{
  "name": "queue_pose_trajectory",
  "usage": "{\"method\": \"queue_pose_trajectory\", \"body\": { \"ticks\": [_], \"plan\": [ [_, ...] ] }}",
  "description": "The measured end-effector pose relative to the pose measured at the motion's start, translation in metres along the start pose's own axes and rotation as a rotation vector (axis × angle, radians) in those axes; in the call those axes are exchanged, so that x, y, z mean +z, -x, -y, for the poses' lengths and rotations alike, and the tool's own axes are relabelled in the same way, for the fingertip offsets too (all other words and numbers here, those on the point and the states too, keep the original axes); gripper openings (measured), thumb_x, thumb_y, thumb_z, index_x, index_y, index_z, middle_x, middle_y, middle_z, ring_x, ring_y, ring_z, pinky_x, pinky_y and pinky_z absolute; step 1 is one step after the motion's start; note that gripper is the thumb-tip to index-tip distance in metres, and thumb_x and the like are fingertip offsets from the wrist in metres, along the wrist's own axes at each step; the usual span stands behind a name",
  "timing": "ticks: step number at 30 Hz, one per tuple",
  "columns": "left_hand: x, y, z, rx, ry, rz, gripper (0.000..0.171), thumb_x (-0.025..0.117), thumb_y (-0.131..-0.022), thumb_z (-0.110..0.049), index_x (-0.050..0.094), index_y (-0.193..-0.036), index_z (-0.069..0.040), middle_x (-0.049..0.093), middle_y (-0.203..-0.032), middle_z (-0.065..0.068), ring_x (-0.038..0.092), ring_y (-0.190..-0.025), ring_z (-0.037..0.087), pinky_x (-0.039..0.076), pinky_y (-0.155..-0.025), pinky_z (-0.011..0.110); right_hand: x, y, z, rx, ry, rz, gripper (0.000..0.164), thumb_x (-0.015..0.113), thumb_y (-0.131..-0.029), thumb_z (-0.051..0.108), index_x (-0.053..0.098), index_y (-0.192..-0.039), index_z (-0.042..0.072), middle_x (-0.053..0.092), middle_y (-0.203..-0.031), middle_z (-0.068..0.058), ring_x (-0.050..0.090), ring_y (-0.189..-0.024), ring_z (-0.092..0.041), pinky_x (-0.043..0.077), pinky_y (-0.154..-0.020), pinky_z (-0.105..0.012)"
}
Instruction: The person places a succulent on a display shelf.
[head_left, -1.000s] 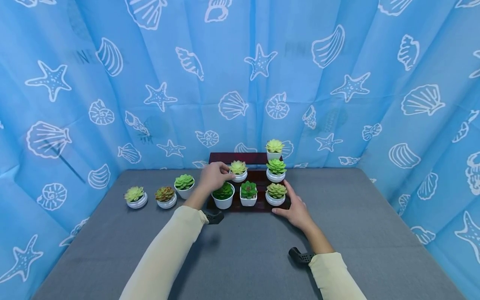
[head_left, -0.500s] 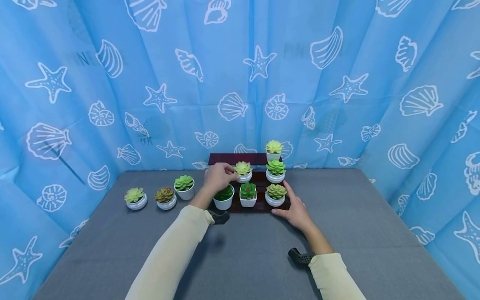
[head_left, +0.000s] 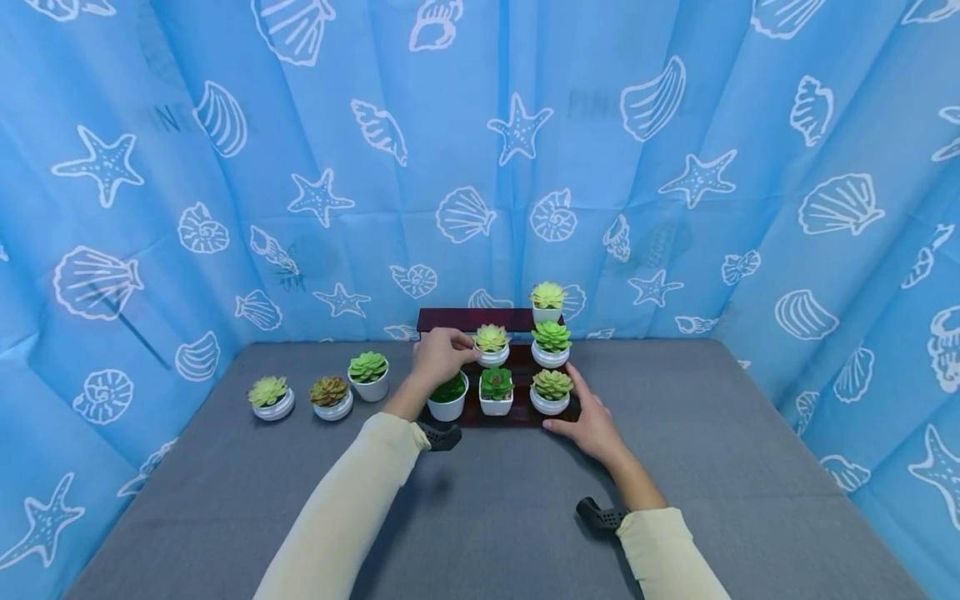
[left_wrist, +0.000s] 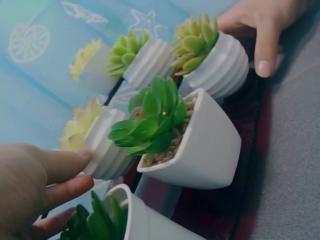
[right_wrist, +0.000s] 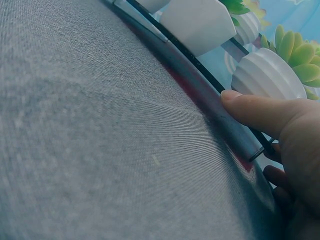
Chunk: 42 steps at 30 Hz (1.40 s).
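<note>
In the head view a dark red three-tier stand [head_left: 476, 319] bears several small potted succulents. My left hand [head_left: 441, 354] reaches in from the left. Its fingertips touch the left side of a white ribbed pot with a pale yellow-green succulent [head_left: 492, 343] on the middle tier. In the left wrist view the fingers [left_wrist: 67, 167] are fairly straight against that pot. My right hand [head_left: 592, 423] grips the stand's right front corner. Its thumb [right_wrist: 250, 107] lies at the front edge in the right wrist view, and the other fingers go round the end, partly hidden.
Left of the stand on the grey cloth stand a yellow-green succulent [head_left: 272, 397], a brownish one [head_left: 332, 397] and a green one [head_left: 369, 375]. The bottom tier bears a dark green plant [head_left: 447, 402], a square-potted one [head_left: 497, 392] and a ribbed-pot one [head_left: 551, 390]. A blue curtain [head_left: 480, 150] hangs behind.
My left hand has moved to the right, and the pale yellow-green succulent has slid right along the middle tier with it. The right hand has stayed at the stand's corner.
</note>
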<state>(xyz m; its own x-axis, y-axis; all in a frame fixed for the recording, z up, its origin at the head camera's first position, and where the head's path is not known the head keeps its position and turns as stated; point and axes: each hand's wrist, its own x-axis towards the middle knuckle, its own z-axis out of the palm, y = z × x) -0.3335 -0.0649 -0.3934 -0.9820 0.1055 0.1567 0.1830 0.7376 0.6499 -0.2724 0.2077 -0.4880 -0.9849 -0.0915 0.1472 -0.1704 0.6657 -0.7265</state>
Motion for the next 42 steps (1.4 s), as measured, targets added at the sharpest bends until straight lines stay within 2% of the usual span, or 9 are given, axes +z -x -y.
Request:
{"method": "queue_pose_trajectory", "body": {
  "ticks": [3, 6, 9, 16, 20, 27, 31, 34, 42],
  "plan": [
    [-0.003, 0.002, 0.003, 0.007, 0.030, -0.009, 0.018, 0.075, -0.086, -0.032, 0.076, -0.097, -0.017, 0.071, -0.089, -0.004, 0.064, -0.093, 0.019, 0.039, -0.098, 0.048, 0.000, 0.000, 0.001, 0.003, -0.006, 0.001, 0.106, 0.083, -0.078, 0.027, 0.012, -0.157, 0.023, 0.044, -0.144, -0.024, 0.035, -0.132, -0.047, 0.022, -0.104, -0.068],
    [-0.007, 0.005, 0.006, 0.007, 0.084, -0.028, 0.018, 0.075, -0.087, -0.027, 0.075, -0.099, -0.015, 0.070, -0.095, -0.002, 0.063, -0.092, 0.021, 0.049, -0.086, 0.043, -0.001, 0.001, 0.003, 0.004, -0.007, -0.001, 0.106, 0.082, -0.079, 0.028, 0.012, -0.157, 0.023, 0.044, -0.144, -0.025, 0.035, -0.132, -0.047, 0.022, -0.104, -0.068],
    [-0.011, 0.010, 0.010, 0.011, 0.136, -0.045, 0.019, 0.075, -0.087, -0.024, 0.074, -0.102, -0.013, 0.069, -0.099, 0.000, 0.063, -0.093, 0.021, 0.053, -0.076, 0.039, -0.001, 0.000, 0.003, 0.003, 0.003, 0.004, 0.106, 0.082, -0.079, 0.028, 0.011, -0.157, 0.022, 0.043, -0.144, -0.025, 0.035, -0.132, -0.046, 0.022, -0.104, -0.067],
    [-0.024, 0.030, 0.024, 0.046, 0.199, -0.085, 0.022, 0.074, -0.088, -0.024, 0.071, -0.106, -0.012, 0.068, -0.102, 0.002, 0.061, -0.098, 0.021, 0.051, -0.080, 0.040, 0.002, 0.001, 0.001, -0.001, -0.002, 0.014, 0.105, 0.082, -0.080, 0.027, 0.011, -0.157, 0.020, 0.042, -0.145, -0.025, 0.034, -0.132, -0.046, 0.019, -0.105, -0.067],
    [-0.035, 0.040, 0.031, 0.055, 0.262, -0.109, 0.020, 0.073, -0.089, -0.021, 0.070, -0.106, -0.010, 0.068, -0.104, 0.005, 0.061, -0.100, 0.023, 0.051, -0.082, 0.043, 0.002, 0.001, 0.001, -0.009, -0.010, 0.015, 0.105, 0.081, -0.080, 0.027, 0.011, -0.157, 0.021, 0.042, -0.145, -0.026, 0.034, -0.131, -0.048, 0.023, -0.103, -0.068],
    [-0.046, 0.049, 0.043, 0.061, 0.335, -0.230, 0.021, 0.073, -0.089, -0.019, 0.070, -0.105, -0.007, 0.067, -0.108, 0.007, 0.062, -0.100, 0.024, 0.051, -0.085, 0.043, 0.000, 0.001, 0.001, -0.005, -0.015, 0.012, 0.105, 0.082, -0.080, 0.026, 0.011, -0.157, 0.020, 0.041, -0.145, -0.026, 0.033, -0.132, -0.048, 0.022, -0.103, -0.068],
    [-0.050, 0.058, 0.052, 0.045, 0.342, -0.290, 0.023, 0.073, -0.089, -0.022, 0.070, -0.106, -0.008, 0.068, -0.105, 0.006, 0.061, -0.098, 0.022, 0.050, -0.085, 0.042, 0.000, 0.000, 0.001, 0.002, -0.001, 0.015, 0.105, 0.081, -0.080, 0.028, 0.010, -0.157, 0.020, 0.041, -0.146, -0.025, 0.033, -0.132, -0.047, 0.022, -0.103, -0.068],
    [-0.054, 0.066, 0.062, 0.026, 0.333, -0.308, 0.024, 0.074, -0.088, -0.026, 0.070, -0.106, -0.009, 0.068, -0.103, 0.006, 0.061, -0.097, 0.022, 0.050, -0.082, 0.042, 0.000, 0.000, 0.002, 0.006, -0.001, 0.017, 0.105, 0.081, -0.080, 0.028, 0.010, -0.157, 0.020, 0.041, -0.146, -0.025, 0.033, -0.133, -0.047, 0.023, -0.104, -0.068],
    [-0.066, 0.090, 0.096, 0.039, 0.263, -0.298, 0.026, 0.073, -0.089, -0.023, 0.069, -0.108, -0.004, 0.069, -0.101, 0.006, 0.060, -0.089, 0.020, 0.049, -0.074, 0.033, 0.000, 0.000, 0.001, 0.006, 0.001, 0.015, 0.105, 0.081, -0.080, 0.028, 0.010, -0.157, 0.020, 0.041, -0.146, -0.025, 0.033, -0.132, -0.047, 0.022, -0.104, -0.067]
  ]
}}
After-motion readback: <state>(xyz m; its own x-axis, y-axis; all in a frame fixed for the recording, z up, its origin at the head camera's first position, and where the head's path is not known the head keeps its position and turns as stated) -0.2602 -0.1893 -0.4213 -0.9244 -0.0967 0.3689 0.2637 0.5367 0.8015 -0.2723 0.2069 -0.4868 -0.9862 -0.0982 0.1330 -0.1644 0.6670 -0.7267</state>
